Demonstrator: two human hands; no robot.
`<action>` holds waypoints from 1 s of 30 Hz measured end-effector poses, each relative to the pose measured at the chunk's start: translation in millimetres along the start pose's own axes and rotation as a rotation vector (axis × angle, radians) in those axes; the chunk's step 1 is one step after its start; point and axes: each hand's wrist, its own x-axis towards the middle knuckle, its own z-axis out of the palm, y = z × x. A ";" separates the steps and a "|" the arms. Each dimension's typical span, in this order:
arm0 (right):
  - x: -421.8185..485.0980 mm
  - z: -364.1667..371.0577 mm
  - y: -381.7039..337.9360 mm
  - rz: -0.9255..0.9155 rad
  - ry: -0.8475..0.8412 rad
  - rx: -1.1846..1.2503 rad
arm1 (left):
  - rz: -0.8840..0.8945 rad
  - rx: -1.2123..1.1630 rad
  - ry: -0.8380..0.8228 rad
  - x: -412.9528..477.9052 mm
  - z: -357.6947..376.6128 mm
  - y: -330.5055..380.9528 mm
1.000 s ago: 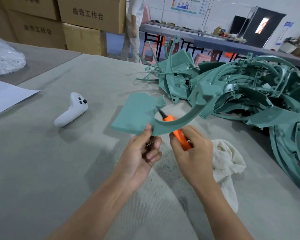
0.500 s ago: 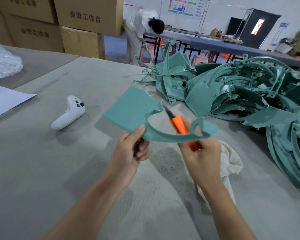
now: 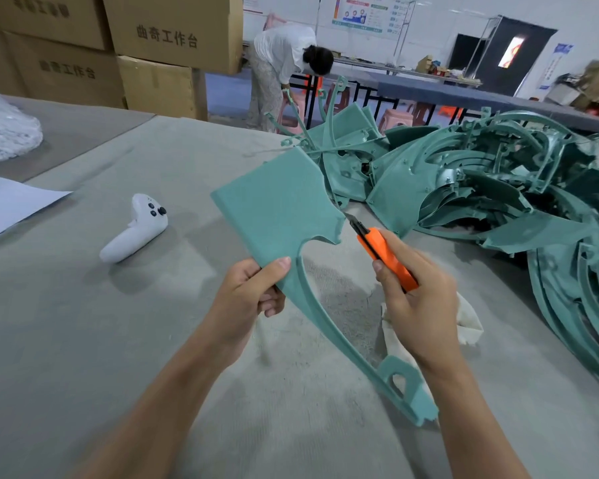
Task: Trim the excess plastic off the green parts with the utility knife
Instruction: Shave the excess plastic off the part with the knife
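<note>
My left hand [image 3: 248,299] pinches a green plastic part [image 3: 277,209] at the spot where its flat panel narrows into a long curved arm; the arm runs down to the right and ends in a slotted tab. My right hand [image 3: 419,302] grips an orange utility knife [image 3: 386,257] whose black tip points up-left, right beside the notched right edge of the panel. A large heap of other green parts [image 3: 481,188] lies on the table to the right.
A white game-style controller [image 3: 135,229] lies on the grey felt table [image 3: 66,323] at left, beside a sheet of paper [image 3: 7,202]. A cream cloth [image 3: 467,323] sits under my right hand. Cardboard boxes [image 3: 166,39] stand behind; a person [image 3: 284,67] bends over beyond the table.
My left hand has turned the green part so its curved arm swung from across my right hand to hang down. The knife tip now sits at the panel's right edge.
</note>
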 end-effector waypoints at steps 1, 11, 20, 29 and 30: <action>0.0 0.2 -0.2 0.001 -0.002 0.016 | 0.000 -0.008 -0.007 -0.4 0.0 0.4; 0.9 -3.1 -1.4 0.046 0.029 0.112 | -0.014 -0.025 -0.017 -2.5 1.0 2.0; -2.3 -1.8 1.6 -0.056 0.022 0.025 | -0.022 -0.030 -0.004 -4.5 0.5 1.3; -3.5 -2.6 -1.8 -0.148 -0.007 -0.009 | -0.042 -0.057 0.038 -1.6 -0.3 -1.5; -3.7 -3.5 -3.3 -0.120 -0.022 0.046 | -0.039 -0.060 0.040 -1.3 -0.8 -1.4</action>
